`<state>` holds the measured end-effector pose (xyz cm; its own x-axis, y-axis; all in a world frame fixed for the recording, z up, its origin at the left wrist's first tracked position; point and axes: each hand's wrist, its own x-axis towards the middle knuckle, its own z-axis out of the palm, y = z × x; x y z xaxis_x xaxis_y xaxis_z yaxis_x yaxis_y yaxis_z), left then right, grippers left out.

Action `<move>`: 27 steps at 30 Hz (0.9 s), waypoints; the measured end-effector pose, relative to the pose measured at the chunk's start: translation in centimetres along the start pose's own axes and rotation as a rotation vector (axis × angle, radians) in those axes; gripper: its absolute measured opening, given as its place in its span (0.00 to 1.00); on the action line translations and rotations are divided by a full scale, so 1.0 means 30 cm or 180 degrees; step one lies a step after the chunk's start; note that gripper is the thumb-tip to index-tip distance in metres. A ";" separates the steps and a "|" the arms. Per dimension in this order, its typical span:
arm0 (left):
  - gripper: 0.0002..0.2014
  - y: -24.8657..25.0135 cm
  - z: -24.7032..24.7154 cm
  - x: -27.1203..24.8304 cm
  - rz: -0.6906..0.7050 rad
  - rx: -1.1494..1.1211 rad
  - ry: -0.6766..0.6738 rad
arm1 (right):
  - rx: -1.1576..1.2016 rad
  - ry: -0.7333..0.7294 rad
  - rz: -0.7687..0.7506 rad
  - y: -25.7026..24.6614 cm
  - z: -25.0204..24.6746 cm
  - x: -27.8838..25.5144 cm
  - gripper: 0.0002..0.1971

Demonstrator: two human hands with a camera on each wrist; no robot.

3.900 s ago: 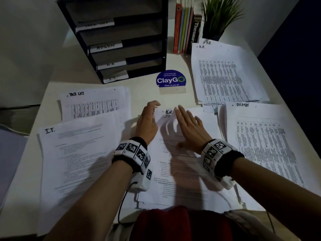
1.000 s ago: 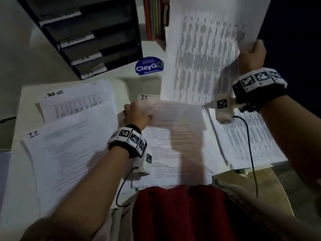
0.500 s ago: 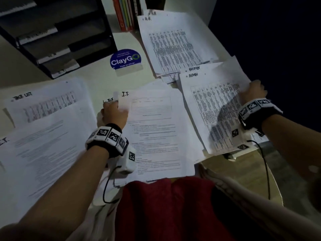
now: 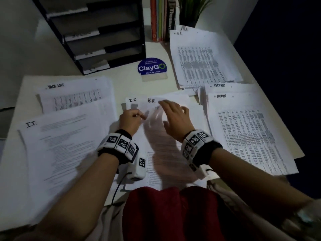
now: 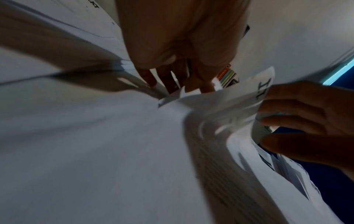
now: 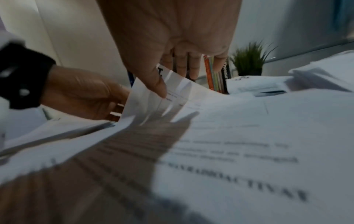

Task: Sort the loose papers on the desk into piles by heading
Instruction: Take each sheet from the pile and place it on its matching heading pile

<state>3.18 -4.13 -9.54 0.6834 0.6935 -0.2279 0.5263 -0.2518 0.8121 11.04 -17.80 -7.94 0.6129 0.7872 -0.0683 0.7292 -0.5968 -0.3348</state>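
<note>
Papers cover my worktop (image 4: 125, 84) in white piles: a big one headed I.T. (image 4: 57, 150) at the near left, a task-list pile (image 4: 76, 94) behind it, an ADMIN pile (image 4: 248, 133) at the right and an H.R. pile (image 4: 199, 61) at the far right. Between them, under my hands, lies a loose middle stack (image 4: 173, 153) whose top corners read I.T. and H.R. My left hand (image 4: 130, 120) pinches the raised upper-left corner of the top sheet there, fingers curled. My right hand (image 4: 175, 119) hovers just beside it, fingers spread and relaxed; the thumb tip touches that lifted sheet.
</note>
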 end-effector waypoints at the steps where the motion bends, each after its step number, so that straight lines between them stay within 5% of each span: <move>1: 0.12 -0.006 -0.005 -0.002 -0.0025 -0.0012 -0.0019 | -0.0063 -0.0067 -0.0021 -0.005 0.016 0.009 0.33; 8: 0.22 0.015 -0.039 0.003 -0.0237 -0.0254 -0.0378 | -0.0018 -0.0216 0.0014 0.018 0.021 0.093 0.09; 13: 0.31 0.036 -0.055 0.052 -0.0137 -0.0436 -0.0612 | -0.0294 -0.0281 -0.0125 0.000 0.036 0.145 0.16; 19: 0.22 0.041 -0.076 0.122 -0.0183 -0.0282 -0.0853 | -0.0808 -0.0332 -0.0707 -0.013 0.043 0.192 0.18; 22: 0.19 0.046 -0.082 0.155 0.0214 0.0342 -0.0696 | -0.1159 -0.0230 -0.0929 -0.022 0.039 0.190 0.17; 27: 0.28 0.037 -0.080 0.189 0.0483 0.2253 -0.0801 | -0.1583 0.0009 -0.1227 -0.033 0.028 0.164 0.15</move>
<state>6.42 1.14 -8.64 0.8241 0.4636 -0.3255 0.5581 -0.7631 0.3260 13.07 -13.20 -8.74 0.2780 0.9602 -0.0271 0.9518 -0.2716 0.1422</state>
